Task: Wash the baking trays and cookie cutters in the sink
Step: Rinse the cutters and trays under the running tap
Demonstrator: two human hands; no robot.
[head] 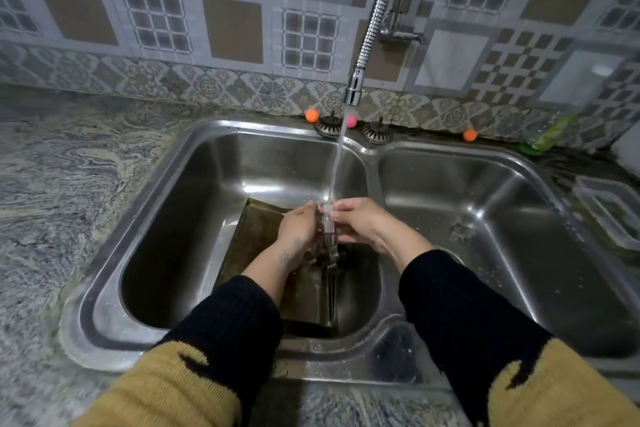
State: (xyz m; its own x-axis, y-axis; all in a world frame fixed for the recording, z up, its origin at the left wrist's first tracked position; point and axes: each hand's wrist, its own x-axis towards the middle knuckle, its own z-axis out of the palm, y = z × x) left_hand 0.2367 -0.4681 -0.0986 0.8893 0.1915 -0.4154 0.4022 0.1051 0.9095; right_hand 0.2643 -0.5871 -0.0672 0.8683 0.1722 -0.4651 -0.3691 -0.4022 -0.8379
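Over the left basin of the steel double sink (180,184), my left hand (298,229) and my right hand (360,222) together hold a small metal cookie cutter (327,224) between their fingers. Water from the flexible tap (355,90) runs straight onto the cutter. Below my hands a dark, stained baking tray (252,236) leans in the basin. More small metal cutters (329,258) lie on the tray, partly hidden by my hands.
The right basin (485,225) holds only a little water near its drain. Two drain plugs (327,125) and small orange and pink balls (311,115) sit along the back rim. A clear plastic container (613,208) and a green bottle (550,133) stand at the right.
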